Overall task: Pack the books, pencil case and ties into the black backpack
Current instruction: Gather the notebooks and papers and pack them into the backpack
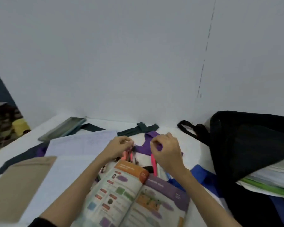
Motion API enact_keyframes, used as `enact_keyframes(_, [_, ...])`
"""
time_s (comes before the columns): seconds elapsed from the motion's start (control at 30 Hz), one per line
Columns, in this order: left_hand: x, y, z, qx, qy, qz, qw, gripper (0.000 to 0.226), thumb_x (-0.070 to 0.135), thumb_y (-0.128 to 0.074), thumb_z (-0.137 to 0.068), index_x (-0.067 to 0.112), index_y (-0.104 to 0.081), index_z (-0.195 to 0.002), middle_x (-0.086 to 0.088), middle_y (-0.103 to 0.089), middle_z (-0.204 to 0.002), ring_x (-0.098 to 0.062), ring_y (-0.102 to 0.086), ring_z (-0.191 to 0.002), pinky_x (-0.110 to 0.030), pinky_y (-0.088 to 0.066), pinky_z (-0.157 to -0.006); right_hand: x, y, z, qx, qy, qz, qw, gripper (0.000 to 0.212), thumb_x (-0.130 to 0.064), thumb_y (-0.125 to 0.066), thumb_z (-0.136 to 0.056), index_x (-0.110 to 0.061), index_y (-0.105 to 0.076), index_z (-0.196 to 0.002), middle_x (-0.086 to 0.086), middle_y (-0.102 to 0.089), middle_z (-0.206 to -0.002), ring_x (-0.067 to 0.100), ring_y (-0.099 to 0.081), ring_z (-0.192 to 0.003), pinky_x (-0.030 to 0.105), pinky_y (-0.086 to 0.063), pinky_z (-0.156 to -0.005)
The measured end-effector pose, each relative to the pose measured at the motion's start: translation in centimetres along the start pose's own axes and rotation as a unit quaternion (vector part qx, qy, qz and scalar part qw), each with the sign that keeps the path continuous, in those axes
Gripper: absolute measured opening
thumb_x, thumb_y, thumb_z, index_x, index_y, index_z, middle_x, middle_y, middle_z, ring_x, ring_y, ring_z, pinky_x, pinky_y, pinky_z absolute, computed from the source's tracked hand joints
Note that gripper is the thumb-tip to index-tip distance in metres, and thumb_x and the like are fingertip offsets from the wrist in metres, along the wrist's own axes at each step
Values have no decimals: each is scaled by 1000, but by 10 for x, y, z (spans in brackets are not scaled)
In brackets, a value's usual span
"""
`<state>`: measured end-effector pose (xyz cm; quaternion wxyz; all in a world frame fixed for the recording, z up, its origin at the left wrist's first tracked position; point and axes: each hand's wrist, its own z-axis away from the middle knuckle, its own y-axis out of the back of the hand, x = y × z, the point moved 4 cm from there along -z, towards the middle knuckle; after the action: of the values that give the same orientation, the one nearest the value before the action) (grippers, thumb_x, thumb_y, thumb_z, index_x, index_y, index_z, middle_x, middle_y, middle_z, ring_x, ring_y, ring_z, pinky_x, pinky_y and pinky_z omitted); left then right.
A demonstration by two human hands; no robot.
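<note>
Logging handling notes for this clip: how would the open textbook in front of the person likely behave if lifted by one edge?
The open textbook would probably flop: its pages already bow up from the spine. Its cover looks thin and soft, so it would likely sag rather than stay flat. The glossy-looking pages may slide, and it partly overlies pens, which could shift.

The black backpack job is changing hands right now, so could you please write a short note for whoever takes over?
Left hand: grips a bunch of pens.
Right hand: pinches a pink pen over the purple tie.
Black backpack: lies at right, with books sticking out of its mouth.
Done: some books are in.
Left: the open textbook, the notebook, the brown book, the dark green tie and the purple tie. The grey case lies at the back.
</note>
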<state>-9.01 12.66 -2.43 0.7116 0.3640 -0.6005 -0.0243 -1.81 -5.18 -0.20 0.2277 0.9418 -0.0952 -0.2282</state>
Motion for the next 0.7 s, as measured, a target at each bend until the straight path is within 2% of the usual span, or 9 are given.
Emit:
enact_keyframes(0.07, [-57, 54, 12, 43, 36, -68, 996, 16, 28, -55, -94, 16, -66, -96, -2, -69, -100, -14, -62, -87, -25, -50, -70, -38, -54, -1, -108, -52, -29, 992, 29, -24, -52, -85, -13, -56, -59, -2, -52, -58, 22, -48, -66, 35, -40, -62])
enact_keyframes(0.17, [-121, 117, 23, 56, 65, -200, 976, 18, 19, -51, -96, 17, -64, -108, -1, -62, -120, -16, -56, -108, -20, -38, -84, -80, -130, 9, -360, -145, -11, 921, 39, -37, -47, -94, -18, -53, -60, -1, -52, -66, 22, -47, -82, 33, -37, -76])
enact_keyframes(0.23, [-157, 153, 26, 27, 90, -265, 960, 25, 18, -51, -95, 20, -57, -119, -3, -53, -132, -19, -48, -121, -25, -34, -97, -101, -170, 15, -431, -159, 48, 887, 44, -48, -40, -95, -12, -64, -86, 7, -65, -93, 25, -54, -101, 37, -40, -92])
enact_keyframes(0.3, [-180, 176, 28, -21, 105, -320, 941, 36, 24, -53, -94, 23, -49, -129, -2, -45, -138, -19, -44, -124, -29, -33, -102, -113, -194, 23, -470, -163, 114, 860, 51, -53, -35, -95, -10, -59, -109, 10, -61, -115, 28, -49, -115, 43, -30, -103])
enact_keyframes(0.37, [-194, 194, 31, -50, 103, -336, 935, 42, 32, -54, -93, 25, -45, -133, 2, -44, -137, -17, -48, -117, -30, -38, -99, -118, -213, 30, -481, -180, 136, 847, 50, -54, -37, -94, -11, -56, -111, 7, -60, -116, 27, -50, -115, 45, -25, -105])
enact_keyframes(0.43, [-201, 205, 31, -50, 92, -334, 937, 42, 40, -57, -91, 29, -46, -130, 7, -45, -131, -12, -52, -110, -29, -42, -95, -117, -224, 35, -459, -233, 106, 851, 40, -54, -45, -90, -16, -55, -89, 2, -62, -97, 25, -56, -106, 43, -29, -101])
enact_keyframes(0.5, [-205, 213, 27, -57, 76, -371, 924, 42, 48, -57, -88, 33, -48, -126, 9, -47, -120, -8, -51, -105, -28, -39, -92, -116, -232, 37, -432, -293, 46, 852, 39, -52, -54, -86, -20, -42, -68, -5, -52, -72, 20, -60, -85, 32, -39, -81])
enact_keyframes(0.57, [-208, 220, 20, -73, 61, -392, 915, 41, 54, -57, -85, 33, -50, -120, 10, -50, -106, -8, -50, -96, -27, -39, -88, -119, -235, 34, -406, -325, 9, 854, 43, -46, -60, -86, -19, -36, -61, -7, -42, -59, 12, -49, -60, 24, -33, -58])
enact_keyframes(0.7, [-213, 234, 6, -87, 60, -344, 933, 41, 56, -65, -79, 25, -56, -104, 9, -53, -94, -9, -50, -88, -23, -43, -79, -127, -236, 17, -338, -356, -77, 868, 42, -33, -59, -90, -18, -32, -62, -4, -39, -60, 11, -35, -55, 27, -28, -55])
